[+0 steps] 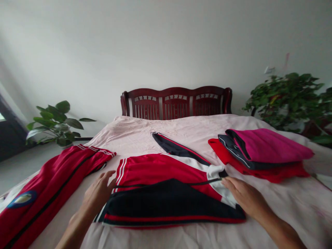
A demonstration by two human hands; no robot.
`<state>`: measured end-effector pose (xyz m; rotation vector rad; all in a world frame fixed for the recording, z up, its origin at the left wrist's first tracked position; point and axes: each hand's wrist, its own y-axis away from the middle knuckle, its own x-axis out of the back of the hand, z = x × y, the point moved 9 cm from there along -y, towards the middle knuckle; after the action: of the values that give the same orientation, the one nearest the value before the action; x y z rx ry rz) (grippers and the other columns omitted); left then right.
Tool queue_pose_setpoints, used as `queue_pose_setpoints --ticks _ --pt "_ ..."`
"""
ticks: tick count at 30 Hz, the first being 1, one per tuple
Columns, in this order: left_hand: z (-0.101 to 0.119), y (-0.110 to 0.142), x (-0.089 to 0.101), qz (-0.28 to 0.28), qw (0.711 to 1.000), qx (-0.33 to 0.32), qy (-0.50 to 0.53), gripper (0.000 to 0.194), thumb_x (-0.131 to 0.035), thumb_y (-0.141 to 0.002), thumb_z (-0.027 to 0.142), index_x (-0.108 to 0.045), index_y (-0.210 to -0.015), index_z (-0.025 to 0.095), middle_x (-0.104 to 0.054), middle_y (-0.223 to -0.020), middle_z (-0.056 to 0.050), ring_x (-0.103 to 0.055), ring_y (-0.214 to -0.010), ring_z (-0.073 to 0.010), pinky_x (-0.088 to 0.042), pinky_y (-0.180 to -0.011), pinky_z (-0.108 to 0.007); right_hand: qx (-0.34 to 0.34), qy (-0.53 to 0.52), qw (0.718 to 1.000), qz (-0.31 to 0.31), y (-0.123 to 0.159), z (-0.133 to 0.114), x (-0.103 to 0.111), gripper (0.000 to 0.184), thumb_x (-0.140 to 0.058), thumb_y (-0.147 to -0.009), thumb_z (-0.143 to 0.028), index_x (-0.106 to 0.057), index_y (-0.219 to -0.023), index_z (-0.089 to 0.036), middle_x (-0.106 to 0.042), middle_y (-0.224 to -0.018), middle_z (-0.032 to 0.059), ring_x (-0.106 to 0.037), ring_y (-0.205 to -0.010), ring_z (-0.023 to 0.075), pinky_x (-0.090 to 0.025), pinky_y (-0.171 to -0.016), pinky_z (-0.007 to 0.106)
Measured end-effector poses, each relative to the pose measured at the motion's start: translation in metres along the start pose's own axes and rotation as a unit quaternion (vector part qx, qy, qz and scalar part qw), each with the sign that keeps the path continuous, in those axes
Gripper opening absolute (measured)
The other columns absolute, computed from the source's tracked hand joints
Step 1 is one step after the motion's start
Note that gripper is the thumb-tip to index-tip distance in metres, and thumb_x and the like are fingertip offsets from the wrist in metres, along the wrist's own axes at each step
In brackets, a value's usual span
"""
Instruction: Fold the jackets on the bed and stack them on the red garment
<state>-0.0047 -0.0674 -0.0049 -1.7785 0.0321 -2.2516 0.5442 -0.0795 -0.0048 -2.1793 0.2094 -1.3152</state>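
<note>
No text or numbers can be read; the round blue badge (22,199) on the long red track trousers (49,186) is too blurred.

Head-mounted, just the one view, aimed forward and down over the near end of the bed (129,138), pretty close up, headboard (176,103) way at the far end, left hand (97,195) and right hand (246,197) poking in along the bottom.

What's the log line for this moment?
left hand: at edge of red-navy tracksuit jacket | right hand: on its white panel | nearby: red tracksuit trousers
</note>
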Motion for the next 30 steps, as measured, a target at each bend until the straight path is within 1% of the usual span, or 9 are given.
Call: queue_pose_setpoints --ticks 2,6,9,12,16,22,25,28,30 --pt "0.044 -0.024 -0.001 -0.006 0.999 -0.041 0.004 0.043 -0.037 -0.096 0.039 -0.061 -0.127 0.02 -0.066 -0.129 -0.012 -0.065 -0.114 -0.0265 -0.049 -0.092 -0.035 0.032 0.013 0.999 -0.036 -0.035 -0.029 -0.024 0.036 -0.039 -0.098 -0.039 -0.071 -0.107 -0.025 -0.075 -0.108 0.0092 -0.069 -0.103 0.0272 -0.055 -0.092 0.041" --pt "0.11 -0.073 -0.027 -0.028 0.995 -0.098 0.007 0.04 -0.036 -0.095 0.024 -0.065 -0.122 0.023 -0.068 -0.127 -0.008 -0.066 -0.112 -0.023 -0.049 -0.091 -0.032 0.068 0.047 0.988 -0.13 -0.096 -0.086 -0.107 0.05 -0.037 -0.099 -0.04 -0.056 -0.137 -0.014 -0.057 -0.142 0.0162 -0.05 -0.135 0.0282 -0.039 -0.113 0.045" --pt "0.123 -0.092 -0.058 -0.049 0.994 -0.102 -0.009 0.042 -0.036 -0.094 0.022 -0.064 -0.125 0.02 -0.069 -0.123 -0.012 -0.068 -0.107 -0.026 -0.05 -0.09 -0.038 0.036 0.091 0.973 -0.211 -0.119 -0.091 -0.169 0.058 -0.036 -0.1 -0.044 -0.044 -0.149 -0.014 -0.041 -0.155 0.0162 -0.035 -0.145 0.0311 -0.031 -0.117 0.049" --pt "0.111 -0.093 -0.085 -0.064 0.992 -0.103 -0.035 0.043 -0.043 -0.094 0.032 -0.061 -0.132 0.02 -0.063 -0.136 -0.015 -0.058 -0.126 -0.032 -0.04 -0.106 -0.053 0.007 0.107 0.957 -0.271 -0.126 -0.069 -0.208 0.06 -0.033 -0.1 -0.048 -0.039 -0.152 -0.019 -0.035 -0.16 0.0109 -0.028 -0.149 0.0297 -0.026 -0.119 0.049" --pt "0.082 -0.088 -0.107 -0.09 0.99 -0.09 -0.063 0.06 -0.041 -0.096 0.047 -0.04 -0.151 0.024 -0.037 -0.16 -0.013 -0.031 -0.148 -0.0323 -0.02 -0.117 -0.062 -0.022 0.13 0.959 -0.252 -0.132 -0.027 -0.218 0.06 -0.033 -0.1 -0.047 -0.035 -0.155 -0.022 -0.027 -0.163 0.0072 -0.019 -0.152 0.0264 -0.015 -0.122 0.046" --pt "0.071 -0.093 -0.115 -0.089 0.989 -0.079 -0.083 0.065 -0.037 -0.096 0.055 -0.035 -0.154 0.027 -0.032 -0.162 -0.011 -0.028 -0.15 -0.0309 -0.018 -0.118 -0.062 -0.065 0.149 0.96 -0.227 -0.139 0.006 -0.211 0.057 -0.037 -0.099 -0.042 -0.037 -0.154 -0.024 -0.032 -0.162 0.0064 -0.023 -0.15 0.0269 -0.016 -0.121 0.047" --pt "0.075 -0.093 -0.117 -0.056 0.99 -0.084 -0.101 0.063 -0.037 -0.096 0.054 -0.037 -0.153 0.026 -0.034 -0.161 -0.013 -0.029 -0.149 -0.0315 -0.018 -0.117 -0.063 -0.076 0.146 0.962 -0.216 -0.148 0.011 -0.205 0.051 -0.038 -0.1 -0.039 -0.046 -0.148 -0.025 -0.041 -0.157 0.005 -0.032 -0.146 0.0237 -0.024 -0.118 0.04" --pt "0.078 -0.092 -0.121 -0.034 0.988 -0.088 -0.118 0.06 -0.037 -0.097 0.051 -0.039 -0.152 0.027 -0.036 -0.16 -0.015 -0.031 -0.148 -0.0327 -0.021 -0.115 -0.065 -0.119 0.151 0.961 -0.198 -0.166 0.019 -0.196 0.045 -0.031 -0.101 -0.034 -0.063 -0.131 -0.022 -0.062 -0.137 0.0103 -0.054 -0.128 0.0227 -0.039 -0.105 0.034" --pt "0.08 -0.093 -0.122 -0.024 0.987 -0.092 -0.126 0.059 -0.037 -0.097 0.05 -0.039 -0.152 0.027 -0.038 -0.159 -0.016 -0.033 -0.147 -0.0328 -0.022 -0.114 -0.065 -0.157 0.16 0.958 -0.18 -0.183 0.025 -0.19 0.047 -0.027 -0.101 -0.031 -0.069 -0.12 -0.02 -0.068 -0.126 0.0132 -0.06 -0.118 0.0239 -0.042 -0.099 0.034"
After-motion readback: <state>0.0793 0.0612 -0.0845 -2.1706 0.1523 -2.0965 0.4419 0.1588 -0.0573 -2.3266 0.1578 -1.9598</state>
